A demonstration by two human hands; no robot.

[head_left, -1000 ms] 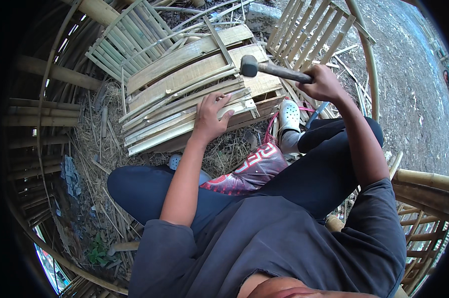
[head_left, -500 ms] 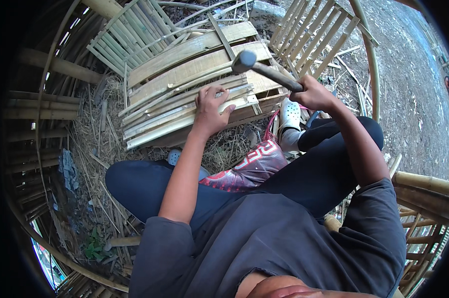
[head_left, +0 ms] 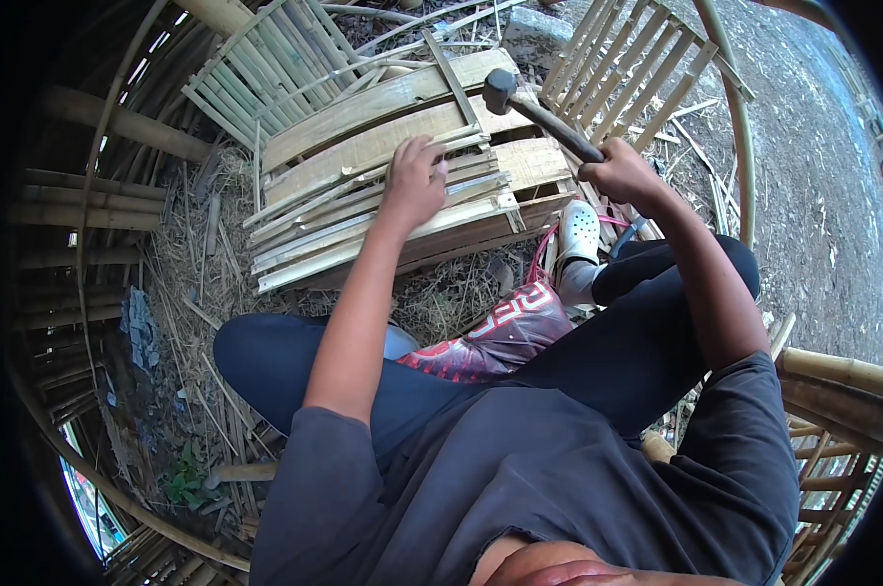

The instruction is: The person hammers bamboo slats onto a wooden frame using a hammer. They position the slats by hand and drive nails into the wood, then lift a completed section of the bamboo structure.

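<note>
My right hand is closed round the wooden handle of a hammer. The hammer's dark metal head is raised above the far right part of a low wooden surface made of wide planks. My left hand hovers over or rests lightly on several narrow bamboo strips, fingers bent and thumb apart. I cannot tell whether its fingertips touch them. The strips lie side by side along the near edge of the planks. A darker flat stick lies across the planks' far side.
Slatted bamboo panels stand at the far left and far right. A white clog is on my foot near the planks' right end. A printed red and dark sack lies between my legs. Straw and bamboo scraps cover the ground.
My left hand has lifted and slid a little away from me, off the nearer strips. The hammer has risen slightly, away from the strips. The view has shifted a little.
</note>
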